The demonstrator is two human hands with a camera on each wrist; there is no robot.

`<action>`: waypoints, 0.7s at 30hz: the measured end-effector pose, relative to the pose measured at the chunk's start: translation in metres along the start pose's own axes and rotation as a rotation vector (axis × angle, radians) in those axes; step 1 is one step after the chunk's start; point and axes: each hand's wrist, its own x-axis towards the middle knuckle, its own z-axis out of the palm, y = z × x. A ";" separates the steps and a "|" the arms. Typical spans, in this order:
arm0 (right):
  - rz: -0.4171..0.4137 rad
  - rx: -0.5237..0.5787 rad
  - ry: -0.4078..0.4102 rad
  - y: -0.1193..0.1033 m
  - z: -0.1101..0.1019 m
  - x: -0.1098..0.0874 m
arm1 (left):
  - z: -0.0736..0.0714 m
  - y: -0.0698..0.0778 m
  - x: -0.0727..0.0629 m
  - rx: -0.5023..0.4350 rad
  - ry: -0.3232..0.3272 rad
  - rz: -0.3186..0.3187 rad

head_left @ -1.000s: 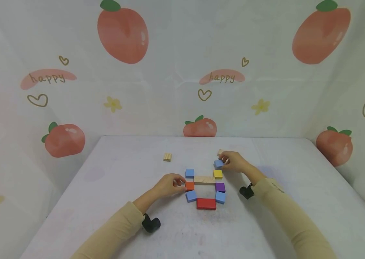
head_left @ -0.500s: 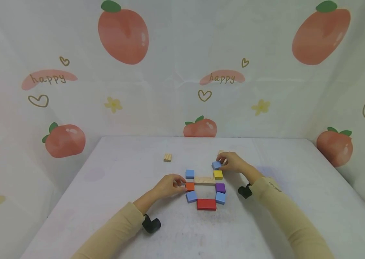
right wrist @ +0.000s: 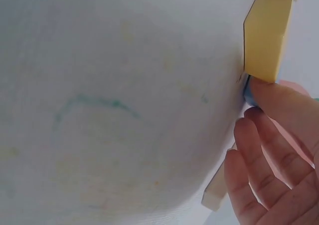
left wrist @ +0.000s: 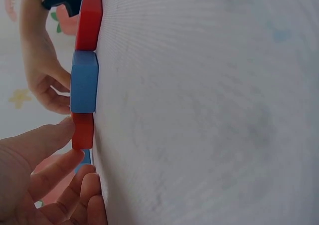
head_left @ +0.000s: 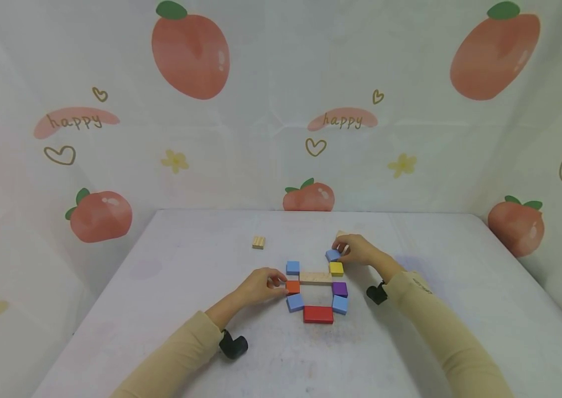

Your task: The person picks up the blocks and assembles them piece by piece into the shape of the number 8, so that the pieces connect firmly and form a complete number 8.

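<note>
My right hand [head_left: 358,250] pinches a blue block [head_left: 332,255] between thumb and fingers, just behind the yellow block [head_left: 336,269]. In the right wrist view, most of that blue block [right wrist: 250,95] is hidden by the thumb. My left hand [head_left: 258,286] holds the orange block [head_left: 292,287] with thumb and index finger at the left side of the arrangement. Up close in the left wrist view, the thumb lies on the orange block [left wrist: 82,135]. A long wooden block [head_left: 315,278] lies between the two sides, with a purple block [head_left: 339,289] to its front right.
Blue blocks [head_left: 295,302] angle in toward a red block [head_left: 318,314] at the front. Another blue block [head_left: 293,267] sits behind the orange one. A wooden block [head_left: 258,242] stands farther back; one more [head_left: 341,234] is partly hidden behind the right hand.
My right hand has shifted the blue block slightly left and toward the yellow block. The left hand stays in place at the orange block.
</note>
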 end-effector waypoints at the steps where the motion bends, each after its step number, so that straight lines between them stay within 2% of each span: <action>1: 0.001 0.000 -0.003 0.000 0.000 0.000 | 0.000 0.000 0.000 0.000 0.000 0.002; 21: -0.005 0.038 -0.033 0.007 -0.002 -0.005 | -0.001 0.000 -0.002 0.016 0.002 0.018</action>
